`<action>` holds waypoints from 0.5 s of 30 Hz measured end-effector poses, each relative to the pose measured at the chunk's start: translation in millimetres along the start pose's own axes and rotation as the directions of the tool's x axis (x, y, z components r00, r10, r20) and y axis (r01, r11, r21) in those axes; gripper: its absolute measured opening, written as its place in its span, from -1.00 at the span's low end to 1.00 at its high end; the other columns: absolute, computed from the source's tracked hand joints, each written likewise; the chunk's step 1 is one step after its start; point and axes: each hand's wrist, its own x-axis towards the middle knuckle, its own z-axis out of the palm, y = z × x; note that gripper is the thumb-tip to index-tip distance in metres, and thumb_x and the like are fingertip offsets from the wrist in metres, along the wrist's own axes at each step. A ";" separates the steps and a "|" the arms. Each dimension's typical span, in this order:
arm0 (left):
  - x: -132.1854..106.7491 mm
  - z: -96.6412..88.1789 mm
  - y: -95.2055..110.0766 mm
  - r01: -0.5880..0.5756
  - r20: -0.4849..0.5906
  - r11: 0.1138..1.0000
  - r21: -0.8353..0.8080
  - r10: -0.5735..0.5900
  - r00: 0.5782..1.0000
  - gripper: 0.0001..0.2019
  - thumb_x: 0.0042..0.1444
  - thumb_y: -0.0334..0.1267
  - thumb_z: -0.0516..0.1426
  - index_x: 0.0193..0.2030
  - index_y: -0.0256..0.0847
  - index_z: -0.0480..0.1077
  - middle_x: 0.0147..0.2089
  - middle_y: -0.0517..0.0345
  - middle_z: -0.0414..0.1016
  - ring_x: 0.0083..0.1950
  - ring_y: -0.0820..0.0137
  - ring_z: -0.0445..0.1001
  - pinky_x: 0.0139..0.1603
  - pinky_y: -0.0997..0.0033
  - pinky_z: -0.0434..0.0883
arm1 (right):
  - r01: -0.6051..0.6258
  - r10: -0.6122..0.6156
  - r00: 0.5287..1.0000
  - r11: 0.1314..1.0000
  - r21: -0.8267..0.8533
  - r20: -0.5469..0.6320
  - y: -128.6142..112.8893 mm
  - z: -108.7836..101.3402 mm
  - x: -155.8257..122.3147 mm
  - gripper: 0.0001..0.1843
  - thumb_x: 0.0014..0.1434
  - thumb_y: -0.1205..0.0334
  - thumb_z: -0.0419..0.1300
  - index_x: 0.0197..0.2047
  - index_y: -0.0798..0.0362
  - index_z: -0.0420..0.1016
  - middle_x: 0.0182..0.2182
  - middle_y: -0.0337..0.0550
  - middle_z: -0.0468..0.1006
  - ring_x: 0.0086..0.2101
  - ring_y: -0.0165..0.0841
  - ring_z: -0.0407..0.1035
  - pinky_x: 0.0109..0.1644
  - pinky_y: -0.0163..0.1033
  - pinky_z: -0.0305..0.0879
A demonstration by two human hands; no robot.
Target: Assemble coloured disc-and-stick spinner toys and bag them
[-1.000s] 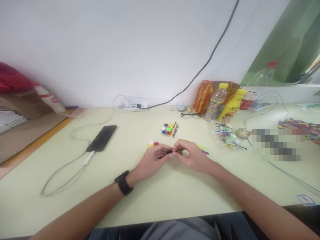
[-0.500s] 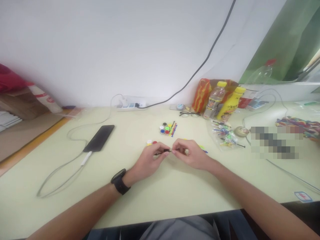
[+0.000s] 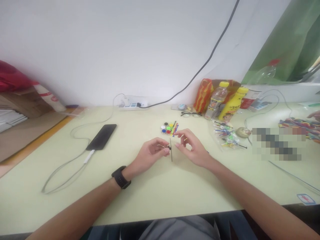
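Observation:
My left hand (image 3: 150, 155), with a black watch on its wrist, pinches a thin black stick (image 3: 171, 150) with a small black piece on it; the stick stands nearly upright above the pale green table (image 3: 160, 190). My right hand (image 3: 191, 146) hovers just right of the stick, fingers loosely spread and holding nothing that I can see. Behind the hands lies a cluster of small coloured caps and sticks (image 3: 169, 128).
A black phone (image 3: 101, 136) on a white cable lies left. A power strip (image 3: 132, 106), glasses (image 3: 191, 114), yellow bottles (image 3: 231, 103) and a bag of coloured parts (image 3: 226, 136) stand at the back right. Another person's fingers (image 3: 315, 115) touch a colourful pile far right.
The stick was held level between both hands. Now my right hand has let go and opened, and my left hand holds the stick turned upright.

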 end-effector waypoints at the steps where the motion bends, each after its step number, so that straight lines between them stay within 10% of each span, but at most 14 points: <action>1: 0.8 -0.6 -0.3 0.005 -0.021 1.000 0.000 -0.005 1.000 -0.72 0.20 -0.16 0.36 -0.05 -0.26 0.52 -0.16 0.05 0.56 -0.18 0.36 0.56 -0.05 0.31 0.52 | 0.011 -0.011 1.000 1.000 -0.008 -0.024 1.1 0.4 -0.4 -0.68 0.37 0.14 0.18 0.16 -0.04 0.42 -0.14 -0.11 0.41 -0.30 -0.35 0.32 -0.19 -0.20 0.32; 9: 2.5 -4.8 -1.3 0.019 -0.084 1.000 0.018 -0.017 0.996 -0.69 0.18 -0.11 0.37 -0.03 -0.25 0.58 -0.10 -0.01 0.63 -0.13 0.34 0.57 0.01 0.32 0.50 | -0.019 0.015 0.999 0.987 0.157 0.030 -1.1 9.4 -6.7 -0.43 0.45 0.04 0.09 0.44 -0.12 0.09 -0.28 -0.22 0.36 -0.38 -0.35 0.25 -0.30 -0.23 0.21; 12: 2.4 -4.3 -0.1 0.025 -0.103 1.000 0.005 -0.024 0.994 -0.68 0.15 -0.11 0.39 -0.05 -0.26 0.58 -0.10 -0.02 0.64 -0.13 0.33 0.58 0.02 0.31 0.51 | -0.095 0.063 0.983 0.978 0.186 0.175 1.7 5.6 -4.7 -0.67 0.44 -0.02 0.07 -0.16 0.02 0.53 -0.43 -0.23 0.34 -0.46 -0.38 0.18 -0.34 -0.22 0.14; 15: 2.8 -3.2 -0.1 0.033 -0.116 0.999 -0.005 -0.033 0.993 -0.67 0.13 -0.10 0.40 -0.06 -0.26 0.59 -0.10 -0.02 0.65 -0.12 0.32 0.58 0.02 0.32 0.51 | -0.138 0.056 0.955 0.954 0.266 0.293 3.7 -1.5 -1.4 -0.33 0.43 -0.07 0.06 -0.67 0.02 0.13 -0.63 -0.29 0.11 -0.55 -0.42 0.01 -0.39 -0.20 0.02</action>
